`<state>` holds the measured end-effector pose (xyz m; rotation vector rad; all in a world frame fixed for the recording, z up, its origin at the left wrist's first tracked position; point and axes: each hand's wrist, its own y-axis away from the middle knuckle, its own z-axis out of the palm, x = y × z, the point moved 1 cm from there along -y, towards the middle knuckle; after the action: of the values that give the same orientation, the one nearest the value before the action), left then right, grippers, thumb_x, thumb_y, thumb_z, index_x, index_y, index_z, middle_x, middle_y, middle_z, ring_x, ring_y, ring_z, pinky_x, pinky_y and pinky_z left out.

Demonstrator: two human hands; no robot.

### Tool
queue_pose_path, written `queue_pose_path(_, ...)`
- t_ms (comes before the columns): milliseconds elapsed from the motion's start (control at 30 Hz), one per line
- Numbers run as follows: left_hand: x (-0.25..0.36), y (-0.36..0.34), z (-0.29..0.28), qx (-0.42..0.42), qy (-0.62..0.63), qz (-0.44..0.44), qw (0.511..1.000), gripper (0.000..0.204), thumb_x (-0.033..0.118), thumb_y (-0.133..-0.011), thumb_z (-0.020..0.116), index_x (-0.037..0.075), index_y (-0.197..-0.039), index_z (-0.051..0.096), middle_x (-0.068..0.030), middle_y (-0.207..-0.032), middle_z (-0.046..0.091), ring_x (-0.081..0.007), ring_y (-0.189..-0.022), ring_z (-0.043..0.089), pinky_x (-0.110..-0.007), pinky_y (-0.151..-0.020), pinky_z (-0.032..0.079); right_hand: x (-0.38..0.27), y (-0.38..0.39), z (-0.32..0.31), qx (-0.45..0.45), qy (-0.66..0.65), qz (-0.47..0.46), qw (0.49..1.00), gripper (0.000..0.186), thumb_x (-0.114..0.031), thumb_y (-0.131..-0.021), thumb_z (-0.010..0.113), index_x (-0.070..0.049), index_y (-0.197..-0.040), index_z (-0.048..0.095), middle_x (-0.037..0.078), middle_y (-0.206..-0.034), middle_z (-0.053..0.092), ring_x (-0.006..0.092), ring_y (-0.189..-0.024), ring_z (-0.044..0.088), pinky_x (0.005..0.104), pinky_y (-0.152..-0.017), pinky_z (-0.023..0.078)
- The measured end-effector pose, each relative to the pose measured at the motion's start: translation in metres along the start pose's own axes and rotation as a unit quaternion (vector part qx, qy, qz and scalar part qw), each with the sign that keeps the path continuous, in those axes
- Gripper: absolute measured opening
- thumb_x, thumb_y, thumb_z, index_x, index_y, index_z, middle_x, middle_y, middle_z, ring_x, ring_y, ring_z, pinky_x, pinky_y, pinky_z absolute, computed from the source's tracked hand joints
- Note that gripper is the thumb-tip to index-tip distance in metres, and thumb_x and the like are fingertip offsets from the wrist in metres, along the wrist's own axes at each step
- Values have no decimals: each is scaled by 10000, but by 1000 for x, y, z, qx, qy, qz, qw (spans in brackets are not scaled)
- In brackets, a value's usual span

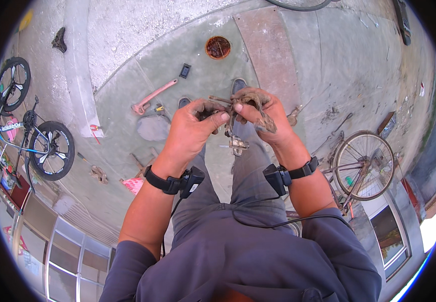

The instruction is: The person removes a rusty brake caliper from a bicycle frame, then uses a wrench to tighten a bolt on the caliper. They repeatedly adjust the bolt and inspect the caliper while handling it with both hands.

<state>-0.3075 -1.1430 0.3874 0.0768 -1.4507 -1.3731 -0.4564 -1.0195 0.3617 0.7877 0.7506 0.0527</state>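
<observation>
Concrete paving [288,65] (stained, cracked) lies below both hands [228,121] gripping a metal part [237,143].

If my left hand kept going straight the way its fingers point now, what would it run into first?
Most likely the greasy metal bicycle part gripped between both hands; the left hand points right, toward the right hand just beyond. Depth is hard to judge here.

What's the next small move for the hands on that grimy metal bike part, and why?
Probably keep the left hand pinching the grimy metal bike part steady while the right hand works its upper end: both grip it mid-air, its lower end dangling unsupported.
</observation>
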Motion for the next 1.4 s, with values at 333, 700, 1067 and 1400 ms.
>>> queue_pose_path(333,-117,-2,-66,118,-5,-135,984,215,117,-870,759,-39,-992,677,-25,-797,638,-82,-681,549,-235,-614,458,74,-140,-110,151,430,-122,882,231,-145,-844,779,10,-1001,712,38,-898,680,132,-848,637,278,-769,515)
queue_pose_path(700,-241,-49,-95,117,61,-182,974,192,122,-880,739,-19,-993,675,0,-760,610,-72,-642,536,-215,-573,429,129,-288,-174,142,732,-137,652,283,-309,-818,715,-116,-1023,745,136,-994,692,353,-897,668,426,-796,533)
queue_pose_path(1067,-254,-71,-107,118,165,-224,953,199,91,-880,754,-41,-1003,671,-29,-819,648,-83,-710,572,-225,-631,474,151,-347,-196,151,761,-100,623,322,-362,-796,700,-129,-1015,742,151,-1002,680,355,-933,651,447,-813,525)
queue_pose_path(1400,-247,-79,-109,113,164,-236,951,205,95,-883,752,-45,-1004,665,-42,-834,651,-93,-720,585,-234,-636,495,150,-345,-180,158,775,-41,610,361,-374,-799,688,-100,-1029,737,164,-1025,684,355,-973,651,447,-848,527)
